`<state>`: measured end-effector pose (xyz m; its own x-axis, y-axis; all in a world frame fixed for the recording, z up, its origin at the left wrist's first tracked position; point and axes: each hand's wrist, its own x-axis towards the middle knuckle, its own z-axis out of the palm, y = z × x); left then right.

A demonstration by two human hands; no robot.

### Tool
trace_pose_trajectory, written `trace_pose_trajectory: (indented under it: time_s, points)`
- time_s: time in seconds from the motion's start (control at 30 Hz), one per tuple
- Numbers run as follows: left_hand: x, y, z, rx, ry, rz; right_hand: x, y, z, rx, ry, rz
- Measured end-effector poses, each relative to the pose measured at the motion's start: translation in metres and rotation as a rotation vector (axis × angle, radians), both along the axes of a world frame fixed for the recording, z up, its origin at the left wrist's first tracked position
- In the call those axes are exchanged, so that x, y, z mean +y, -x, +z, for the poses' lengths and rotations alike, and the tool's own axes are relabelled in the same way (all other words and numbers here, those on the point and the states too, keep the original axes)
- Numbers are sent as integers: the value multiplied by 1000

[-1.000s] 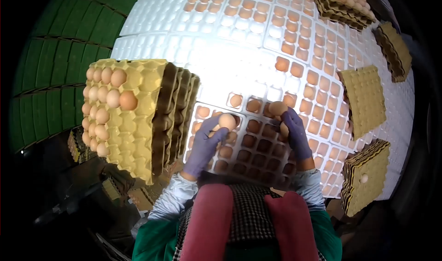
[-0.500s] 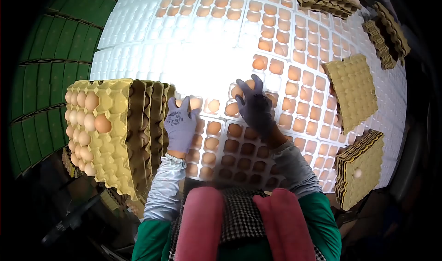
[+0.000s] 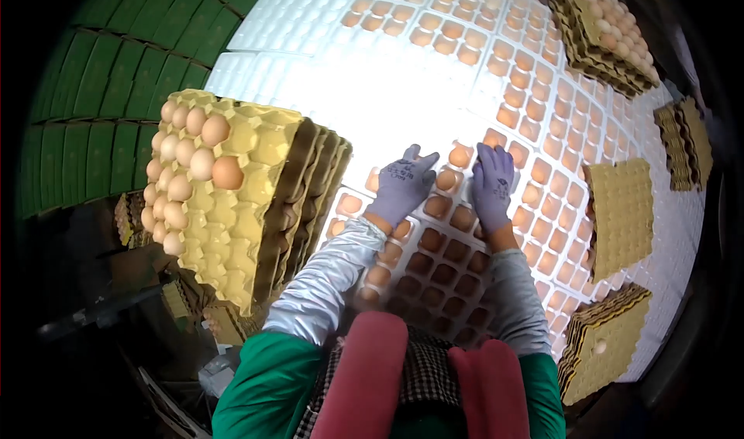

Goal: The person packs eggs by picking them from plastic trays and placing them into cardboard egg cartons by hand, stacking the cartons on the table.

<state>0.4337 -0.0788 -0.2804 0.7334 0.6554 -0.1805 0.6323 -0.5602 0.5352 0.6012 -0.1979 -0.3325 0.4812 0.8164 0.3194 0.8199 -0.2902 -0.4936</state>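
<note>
My left hand [image 3: 403,185], in a grey-purple glove with dark print, lies low over the lit white egg trays. Its fingers point away to the right and stand apart; no egg shows in them. To its right, my right hand [image 3: 494,183] in a matching glove reaches forward, fingers stretched over the tray cells, fingertips close to a brown egg [image 3: 494,137]. Between the hands sit another egg [image 3: 460,156] and, just nearer, one more egg [image 3: 447,180] beside the left fingers. What lies under both palms is hidden.
A tilted stack of yellow pulp trays [image 3: 256,199], partly filled with eggs, stands at left. More pulp trays [image 3: 622,218] lie along the right, with an egg-laden stack [image 3: 612,40] at far right. Green crates [image 3: 101,90] line the left side. Strong glare whitens the middle.
My view has turned, so the scene sits further right and lower. My left hand has moved right, away from the pulp stack, and the hands are closer together.
</note>
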Motion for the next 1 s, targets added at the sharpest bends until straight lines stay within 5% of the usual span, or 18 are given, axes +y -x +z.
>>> trace_pose_trajectory:
  time_s: [0.07, 0.13, 0.17, 0.27, 0.33, 0.47, 0.57, 0.63, 0.67, 0.77, 0.83, 0.93, 1.0]
  points:
    - [9, 6, 1, -198, 50, 144, -1, 2, -11, 30, -19, -46]
    - [21, 8, -12, -349, -219, 177, 0, 5, -11, 12, -17, -75]
    - [27, 14, -36, -277, -469, 48, 0, 4, -13, 16, -22, -76]
    - [10, 27, -52, -203, -412, 52, 0, 1, -18, 35, -24, -93]
    - [-20, 38, 6, -356, -100, -18, -1, 0, -18, 30, -21, -83]
    - [-53, 125, 173, -638, 106, -515, 2, 2, -14, 8, -16, -61]
    - [0, 212, 277, -419, -144, -293, 37, 50, 61, 459, -292, -148]
    - [47, 243, 284, -206, -472, -36, 69, 107, 145, 585, -335, 63]
    - [76, 250, 277, -139, -560, -138, 82, 136, 184, 706, -306, 184]
    - [131, 245, 239, -68, -558, -377, 127, 196, 242, 319, -238, 591]
    - [146, 248, 236, -29, -576, -449, 148, 218, 245, 101, 2, 571]
    - [158, 264, 246, -96, -405, -428, 157, 225, 264, 40, 171, 537]
    - [151, 281, 259, -662, 165, 176, 158, 221, 265, 42, 201, 531]
